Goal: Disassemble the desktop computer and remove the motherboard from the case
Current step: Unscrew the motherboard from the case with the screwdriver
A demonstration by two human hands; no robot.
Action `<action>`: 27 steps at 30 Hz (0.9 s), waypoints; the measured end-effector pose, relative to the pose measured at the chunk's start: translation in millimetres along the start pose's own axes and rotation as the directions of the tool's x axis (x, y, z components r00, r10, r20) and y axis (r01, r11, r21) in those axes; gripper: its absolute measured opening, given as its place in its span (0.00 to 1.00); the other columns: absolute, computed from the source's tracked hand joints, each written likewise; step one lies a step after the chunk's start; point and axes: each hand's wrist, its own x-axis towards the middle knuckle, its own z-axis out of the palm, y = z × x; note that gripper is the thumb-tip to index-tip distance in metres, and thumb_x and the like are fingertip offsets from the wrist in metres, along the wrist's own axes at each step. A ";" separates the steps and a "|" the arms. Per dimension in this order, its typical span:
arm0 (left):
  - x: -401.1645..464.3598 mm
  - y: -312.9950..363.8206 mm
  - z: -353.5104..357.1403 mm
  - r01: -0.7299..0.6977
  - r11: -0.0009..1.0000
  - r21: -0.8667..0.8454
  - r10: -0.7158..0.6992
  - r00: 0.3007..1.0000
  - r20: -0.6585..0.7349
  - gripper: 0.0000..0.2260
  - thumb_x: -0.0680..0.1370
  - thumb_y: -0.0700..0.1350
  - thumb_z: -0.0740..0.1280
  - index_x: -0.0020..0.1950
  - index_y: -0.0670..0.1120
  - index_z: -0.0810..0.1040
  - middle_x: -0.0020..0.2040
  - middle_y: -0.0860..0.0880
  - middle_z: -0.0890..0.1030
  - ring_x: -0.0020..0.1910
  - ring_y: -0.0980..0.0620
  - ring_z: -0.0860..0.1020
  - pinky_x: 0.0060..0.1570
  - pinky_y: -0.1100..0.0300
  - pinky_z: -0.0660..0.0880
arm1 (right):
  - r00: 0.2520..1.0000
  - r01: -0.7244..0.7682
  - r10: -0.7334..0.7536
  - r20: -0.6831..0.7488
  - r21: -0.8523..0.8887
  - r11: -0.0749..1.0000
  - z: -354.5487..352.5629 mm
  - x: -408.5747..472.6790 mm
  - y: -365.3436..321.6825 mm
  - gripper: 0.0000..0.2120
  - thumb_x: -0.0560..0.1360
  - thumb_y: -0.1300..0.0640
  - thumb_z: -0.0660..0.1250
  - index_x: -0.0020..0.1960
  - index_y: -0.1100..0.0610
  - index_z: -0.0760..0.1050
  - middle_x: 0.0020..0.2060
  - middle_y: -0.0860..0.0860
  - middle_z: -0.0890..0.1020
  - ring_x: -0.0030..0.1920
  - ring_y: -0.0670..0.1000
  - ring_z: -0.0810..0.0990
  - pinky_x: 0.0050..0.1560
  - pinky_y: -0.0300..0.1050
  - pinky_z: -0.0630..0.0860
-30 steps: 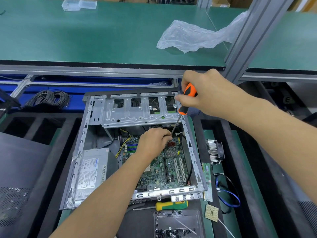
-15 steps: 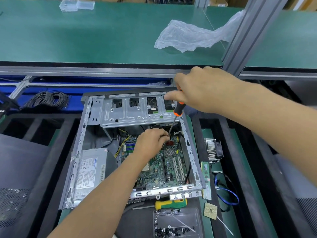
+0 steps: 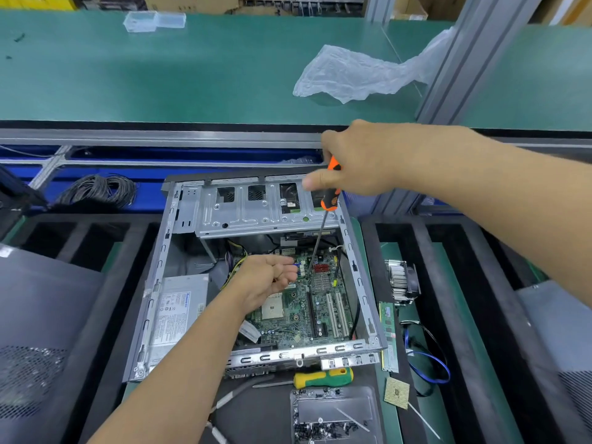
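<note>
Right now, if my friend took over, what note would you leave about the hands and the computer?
Right hand grips the orange-and-black screwdriver, tip down on the green motherboard.
Left hand hovers palm-up over the board, fingers loosely curled, holding nothing visible.
Open grey metal case holds the board.
Done: cooler, memory stick and processor chip lie outside, right.
Left: remaining screws, lift board out.
</note>
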 end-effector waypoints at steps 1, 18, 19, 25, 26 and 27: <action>-0.3 0.1 -2.0 0.018 0.998 -0.058 -0.018 1.000 0.001 0.12 0.80 0.27 0.57 0.55 0.36 0.78 0.51 0.38 0.82 0.39 0.51 0.82 0.34 0.65 0.78 | 1.000 -0.003 0.002 -0.023 -0.043 0.999 0.5 0.2 -1.5 0.32 0.72 0.26 0.54 0.47 0.57 0.69 0.37 0.51 0.66 0.35 0.53 0.71 0.34 0.47 0.66; -49.8 63.5 32.0 -0.683 0.680 0.268 0.670 0.727 0.151 0.14 0.77 0.49 0.70 0.62 0.58 0.79 0.39 0.57 0.79 0.24 0.55 0.64 0.30 0.66 0.66 | 0.991 0.115 -0.126 0.054 0.176 0.978 0.1 3.1 -0.9 0.24 0.69 0.32 0.66 0.52 0.48 0.65 0.43 0.47 0.74 0.42 0.50 0.75 0.43 0.50 0.73; -50.9 69.1 36.1 -0.703 0.642 0.305 0.685 0.705 0.184 0.12 0.77 0.50 0.69 0.59 0.63 0.79 0.40 0.52 0.76 0.28 0.51 0.65 0.35 0.62 0.66 | 0.994 0.102 -0.107 0.030 0.147 0.984 1.5 3.6 -2.9 0.24 0.71 0.30 0.61 0.52 0.49 0.65 0.44 0.49 0.74 0.42 0.52 0.75 0.44 0.52 0.73; -49.9 83.9 53.8 -0.754 0.599 0.270 0.735 0.651 0.189 0.13 0.78 0.42 0.68 0.47 0.62 0.80 0.42 0.42 0.81 0.42 0.49 0.71 0.47 0.50 0.71 | 0.974 0.201 -0.172 -0.148 0.216 0.955 8.0 2.0 -7.2 0.11 0.78 0.47 0.63 0.55 0.50 0.66 0.45 0.52 0.76 0.44 0.56 0.76 0.46 0.55 0.76; -48.7 84.3 53.6 -0.749 0.611 0.256 0.733 0.658 0.174 0.12 0.77 0.41 0.68 0.48 0.59 0.81 0.43 0.38 0.81 0.42 0.48 0.71 0.49 0.48 0.72 | 0.977 0.193 -0.160 -0.140 0.271 0.943 5.7 0.6 -5.3 0.12 0.77 0.46 0.65 0.55 0.48 0.65 0.45 0.51 0.77 0.44 0.55 0.77 0.46 0.54 0.76; -46.9 84.6 52.9 -0.743 0.620 0.252 0.733 0.663 0.154 0.10 0.76 0.41 0.70 0.49 0.57 0.81 0.42 0.35 0.79 0.40 0.48 0.71 0.50 0.46 0.73 | 0.979 0.189 -0.151 -0.140 0.318 0.929 3.8 -0.6 -3.5 0.14 0.75 0.45 0.67 0.56 0.47 0.65 0.47 0.51 0.77 0.46 0.55 0.77 0.48 0.53 0.76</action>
